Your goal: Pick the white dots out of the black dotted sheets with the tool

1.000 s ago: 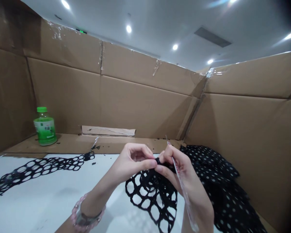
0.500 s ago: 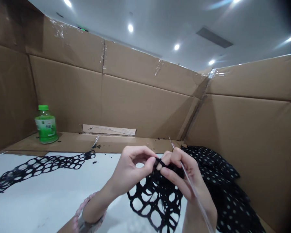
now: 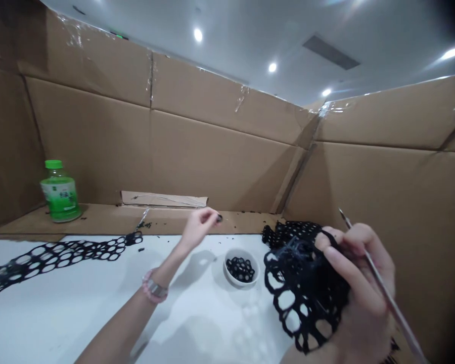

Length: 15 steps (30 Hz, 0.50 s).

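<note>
My left hand (image 3: 200, 226), with a pink beaded bracelet at the wrist, is raised near the table's back edge and pinches a small dark piece (image 3: 219, 218). At the right, my right hand (image 3: 364, 283) holds bunched black netting (image 3: 307, 288) with round holes, and also a thin pointed tool (image 3: 379, 278) that slants up to the left. Between the hands stands a white bowl (image 3: 227, 278) with black ring-shaped pieces (image 3: 240, 269) inside.
A strip of black netting (image 3: 60, 255) lies at the left. Behind it stands a green bottle (image 3: 60, 194). Cardboard walls (image 3: 220, 151) surround the white table (image 3: 79, 313). Dark fabric (image 3: 291, 230) is behind my right hand. Small black scraps dot the back edge.
My left hand has left the netting and moved up and away with a small dark piece. My right hand has carried the netting and tool to the right, so the bowl now shows.
</note>
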Available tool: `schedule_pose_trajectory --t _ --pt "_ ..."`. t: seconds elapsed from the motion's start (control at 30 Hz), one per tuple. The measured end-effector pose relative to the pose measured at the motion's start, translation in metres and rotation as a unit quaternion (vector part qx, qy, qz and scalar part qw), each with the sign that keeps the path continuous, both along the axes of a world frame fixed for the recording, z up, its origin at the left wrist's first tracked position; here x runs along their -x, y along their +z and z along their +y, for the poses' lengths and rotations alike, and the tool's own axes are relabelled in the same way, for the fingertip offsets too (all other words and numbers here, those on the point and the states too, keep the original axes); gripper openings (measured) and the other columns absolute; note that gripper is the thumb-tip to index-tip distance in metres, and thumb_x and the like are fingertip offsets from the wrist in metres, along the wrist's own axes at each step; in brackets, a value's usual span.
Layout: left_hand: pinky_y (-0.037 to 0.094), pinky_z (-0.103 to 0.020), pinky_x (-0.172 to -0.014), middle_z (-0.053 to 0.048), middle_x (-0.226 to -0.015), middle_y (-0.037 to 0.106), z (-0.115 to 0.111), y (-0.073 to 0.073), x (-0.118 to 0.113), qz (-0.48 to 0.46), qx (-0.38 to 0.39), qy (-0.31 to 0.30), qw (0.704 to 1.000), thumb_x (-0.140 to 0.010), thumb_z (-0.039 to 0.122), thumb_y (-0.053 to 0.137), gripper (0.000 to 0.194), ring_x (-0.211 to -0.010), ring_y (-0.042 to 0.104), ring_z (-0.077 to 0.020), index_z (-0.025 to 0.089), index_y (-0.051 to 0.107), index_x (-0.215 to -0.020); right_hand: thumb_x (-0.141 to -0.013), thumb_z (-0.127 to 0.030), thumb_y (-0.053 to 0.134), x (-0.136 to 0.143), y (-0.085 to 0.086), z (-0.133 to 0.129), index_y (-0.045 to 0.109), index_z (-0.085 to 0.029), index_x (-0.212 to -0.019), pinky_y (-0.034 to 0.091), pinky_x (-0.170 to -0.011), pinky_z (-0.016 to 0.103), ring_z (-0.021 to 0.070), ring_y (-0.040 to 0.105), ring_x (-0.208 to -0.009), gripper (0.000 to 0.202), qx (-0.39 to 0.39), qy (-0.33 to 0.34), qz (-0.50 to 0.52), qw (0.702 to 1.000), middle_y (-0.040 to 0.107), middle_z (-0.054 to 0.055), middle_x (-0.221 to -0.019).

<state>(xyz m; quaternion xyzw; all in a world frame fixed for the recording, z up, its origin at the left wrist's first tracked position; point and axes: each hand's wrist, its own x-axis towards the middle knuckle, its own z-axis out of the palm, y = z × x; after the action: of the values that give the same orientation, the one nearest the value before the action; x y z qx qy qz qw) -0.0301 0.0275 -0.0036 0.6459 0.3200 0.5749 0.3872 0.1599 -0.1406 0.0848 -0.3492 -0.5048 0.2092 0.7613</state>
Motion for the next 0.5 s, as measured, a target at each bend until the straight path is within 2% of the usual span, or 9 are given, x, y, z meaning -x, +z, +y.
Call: schedule_pose_trajectory --t 0.07,0.17,0.23,0.27,0.3,0.37,0.43,0.5 --pt "0.054 -0.032 -0.073 -0.004 -0.078 0.067 -0.002 -0.026 -0.027 0.086 -0.007 -0.044 0.995 -0.087 0.035 0.062 0.023 -0.075 0.064 -0.016 0.014 0.064 -0.079 -0.08 -0.012 0.064 -0.001 0.001 0.004 0.037 -0.022 -0.071 0.035 -0.061 0.023 0.0127 0.044 -0.069 0.03 0.0 -0.016 0.002 1.0 0.044 -0.002 -0.076" --pt "0.055 -0.036 -0.079 -0.006 -0.1 0.067 -0.012 -0.063 -0.063 0.183 -0.007 -0.104 0.978 -0.093 0.032 0.058 0.02 -0.086 0.065 -0.0169 0.014 0.065 -0.1 -0.081 -0.013 0.065 -0.009 0.001 0.01 0.038 -0.022 -0.071 0.035 -0.062 0.023 0.0122 0.043 -0.07 0.03 0.018 -0.001 -0.022 1.0 0.044 -0.003 -0.075" --pt "0.055 -0.039 -0.082 -0.007 -0.11 0.065 -0.015 -0.077 -0.074 0.209 -0.001 -0.127 0.97 -0.094 0.032 0.057 0.022 -0.092 0.064 -0.0184 0.016 0.063 -0.109 -0.081 -0.014 0.065 -0.016 0.0 0.012 0.036 -0.022 -0.072 0.036 -0.063 0.023 0.0123 0.043 -0.069 0.031 0.027 0.019 -0.044 0.999 0.042 -0.003 -0.074" --pt "0.054 -0.041 -0.085 -0.008 -0.114 0.064 -0.015 -0.079 -0.076 0.208 0.003 -0.131 0.969 -0.093 0.032 0.057 0.024 -0.096 0.064 -0.0196 0.017 0.063 -0.11 -0.082 -0.015 0.065 -0.019 0.0 0.012 0.035 -0.022 -0.072 0.035 -0.062 0.024 0.0125 0.043 -0.069 0.032 0.029 0.023 -0.054 0.998 0.041 -0.003 -0.074" --pt "0.052 -0.043 -0.09 -0.01 -0.117 0.063 -0.014 -0.077 -0.074 0.2 0.007 -0.13 0.971 -0.094 0.034 0.056 0.025 -0.101 0.062 -0.0213 0.017 0.063 -0.111 -0.082 -0.017 0.065 -0.021 0.0 0.013 0.034 -0.022 -0.071 0.035 -0.062 0.024 0.0125 0.042 -0.068 0.033 0.029 0.021 -0.067 0.997 0.04 -0.003 -0.073" --pt "0.045 -0.046 -0.098 -0.013 -0.122 0.063 -0.012 -0.06 -0.065 0.169 0.017 -0.126 0.977 -0.097 0.041 0.046 0.034 -0.112 0.058 -0.0264 0.016 0.063 -0.112 -0.083 -0.02 0.065 -0.021 0.001 0.015 0.032 -0.022 -0.07 0.033 -0.06 0.024 0.0119 0.04 -0.065 0.035 0.039 0.0 -0.113 0.993 0.037 -0.004 -0.07" --pt "0.044 -0.045 -0.098 -0.017 -0.122 0.064 -0.014 -0.032 -0.048 0.135 0.029 -0.14 0.98 -0.098 0.051 0.028 0.054 -0.117 0.056 -0.0312 0.013 0.062 -0.117 -0.083 -0.021 0.064 -0.014 0.002 0.021 0.031 -0.022 -0.068 0.031 -0.058 0.024 0.011 0.036 -0.061 0.037 0.057 -0.025 -0.175 0.983 0.036 -0.005 -0.068" --pt "0.05 -0.042 -0.087 -0.017 -0.113 0.07 -0.024 0.001 -0.024 0.121 0.036 -0.191 0.973 -0.096 0.059 0.019 0.068 -0.107 0.063 -0.0301 0.012 0.06 -0.121 -0.083 -0.021 0.064 0.0 0.001 0.03 0.031 -0.022 -0.068 0.031 -0.057 0.024 0.0102 0.034 -0.059 0.036 0.066 -0.017 -0.245 0.967 0.036 -0.006 -0.067"
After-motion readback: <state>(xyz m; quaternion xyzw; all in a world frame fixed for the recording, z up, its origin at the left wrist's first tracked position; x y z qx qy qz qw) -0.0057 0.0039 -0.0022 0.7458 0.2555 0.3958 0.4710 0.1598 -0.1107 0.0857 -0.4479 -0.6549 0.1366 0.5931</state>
